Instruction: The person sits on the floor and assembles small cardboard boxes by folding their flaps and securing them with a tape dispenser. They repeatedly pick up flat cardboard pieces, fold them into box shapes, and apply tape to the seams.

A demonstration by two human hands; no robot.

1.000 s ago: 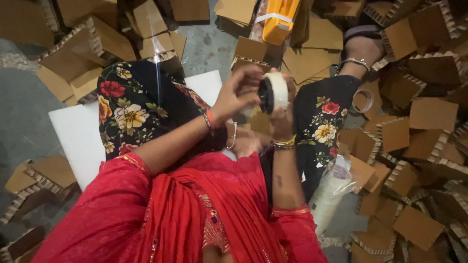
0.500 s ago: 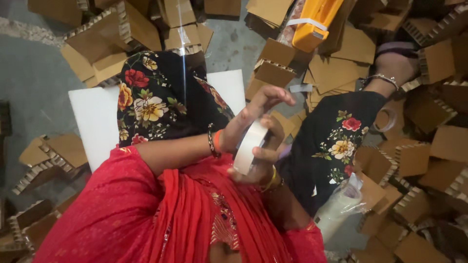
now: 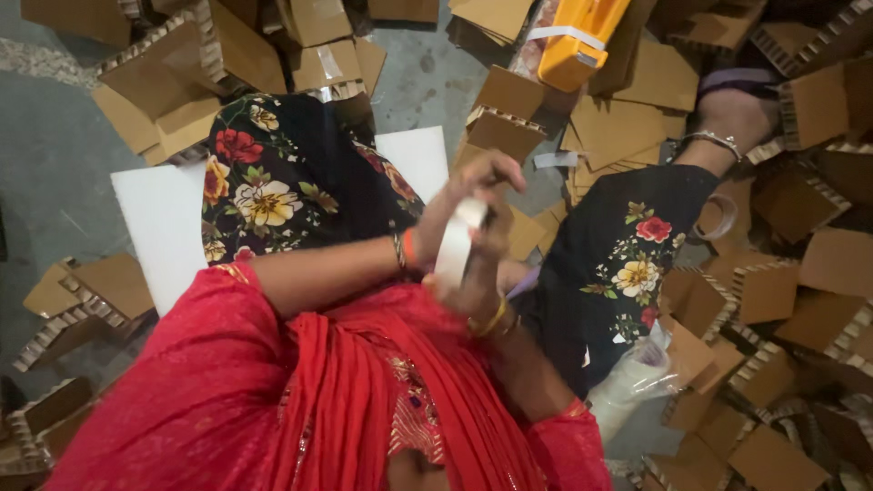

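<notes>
I hold a white tape roll (image 3: 454, 245) edge-on over my lap, between both hands. My left hand (image 3: 471, 186) reaches across from the left and its fingers curl over the top of the roll. Just below, my right hand (image 3: 480, 289), with gold bangles at the wrist, grips the roll's lower side. I sit on the floor in a red top and black floral trousers, with my right leg (image 3: 627, 255) stretched out to the right.
Brown honeycomb cardboard pieces (image 3: 773, 291) lie all around on the grey floor. A white board (image 3: 155, 227) lies under my left knee. An orange-yellow object (image 3: 577, 41) sits at the top, and a clear plastic bag (image 3: 637, 377) lies by my right thigh.
The tape roll has come down from in front of me toward my lap and turned from face-on to edge-on. Both hands have stayed on it.
</notes>
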